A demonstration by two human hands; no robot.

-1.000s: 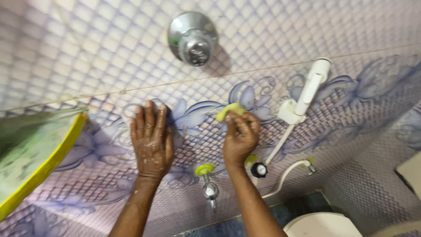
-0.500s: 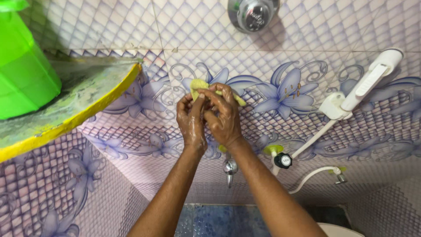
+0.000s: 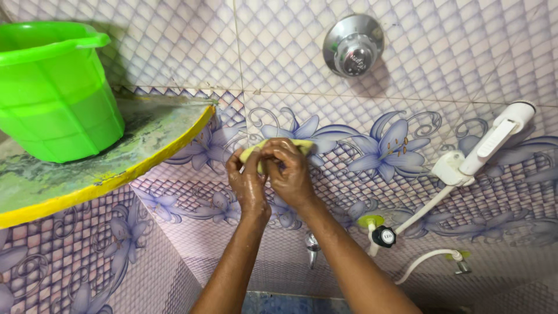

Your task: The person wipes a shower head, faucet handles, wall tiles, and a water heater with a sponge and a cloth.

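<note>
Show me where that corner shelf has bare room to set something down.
The shelf is bare from the green bucket out to its yellow-edged tip by the wall. Both hands grip a yellow sponge just past that tip. The bucket fills the left end.

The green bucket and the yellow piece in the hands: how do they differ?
The green bucket is big, rigid and stands upright on the yellow-edged shelf, touched by nobody. The yellow piece is small, mostly hidden, and pinched between the wet left hand and right hand in front of the flowered tiles. Both are bright, plain-coloured things.
</note>
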